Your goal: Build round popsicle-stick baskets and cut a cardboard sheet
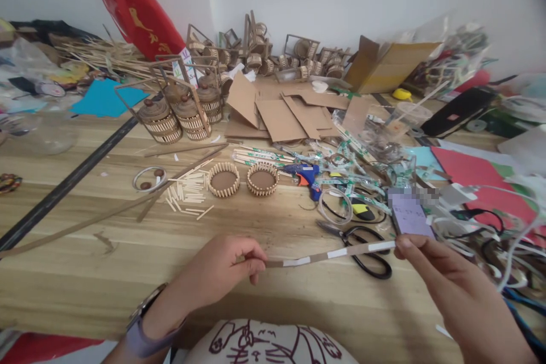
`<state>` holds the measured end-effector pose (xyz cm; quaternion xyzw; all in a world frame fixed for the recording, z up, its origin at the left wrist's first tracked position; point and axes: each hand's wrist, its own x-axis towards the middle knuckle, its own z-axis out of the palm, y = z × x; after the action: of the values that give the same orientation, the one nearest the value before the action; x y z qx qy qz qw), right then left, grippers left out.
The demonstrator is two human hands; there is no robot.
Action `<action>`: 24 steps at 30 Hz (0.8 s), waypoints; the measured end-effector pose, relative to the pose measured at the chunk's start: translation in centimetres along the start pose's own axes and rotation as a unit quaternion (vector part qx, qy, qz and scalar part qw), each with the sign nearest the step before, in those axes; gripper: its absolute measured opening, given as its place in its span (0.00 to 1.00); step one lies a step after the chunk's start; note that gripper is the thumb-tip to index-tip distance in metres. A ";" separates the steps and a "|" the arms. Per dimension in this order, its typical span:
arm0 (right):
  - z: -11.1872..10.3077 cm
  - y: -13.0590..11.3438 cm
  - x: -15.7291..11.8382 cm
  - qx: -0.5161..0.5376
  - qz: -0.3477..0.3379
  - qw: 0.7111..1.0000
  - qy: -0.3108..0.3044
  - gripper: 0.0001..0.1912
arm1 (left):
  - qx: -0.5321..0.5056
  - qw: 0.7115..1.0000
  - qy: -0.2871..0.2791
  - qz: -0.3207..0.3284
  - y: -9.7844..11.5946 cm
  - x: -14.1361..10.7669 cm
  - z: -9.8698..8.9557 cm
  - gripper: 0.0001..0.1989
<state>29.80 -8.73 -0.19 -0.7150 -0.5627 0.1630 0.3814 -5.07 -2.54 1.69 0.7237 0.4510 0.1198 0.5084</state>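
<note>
A narrow brown cardboard strip with white patches along it stretches between my hands above the table's front part. My left hand pinches its left end, and my right hand pinches the right end between thumb and finger. Black-handled scissors lie under and behind the strip, near my right hand. Beyond the strip stand two small round baskets, a left one and a right one, with brown bases and walls of short wooden sticks. Loose short sticks are scattered left of them.
A blue glue gun lies right of the baskets, near a tape ring and a phone. Cardboard sheets and lidded stick baskets stand farther back. Cables and a red sheet crowd the right side.
</note>
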 end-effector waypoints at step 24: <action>3.9 -11.2 -1.5 -0.142 0.029 0.894 -0.424 0.19 | -0.280 0.959 -0.034 -0.009 -1.3 1.2 3.2 0.15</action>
<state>19.08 -7.89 5.12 -0.6406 -0.6674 0.3798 -0.0040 -3.08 -3.50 -1.22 0.5517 0.3887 0.2122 0.7067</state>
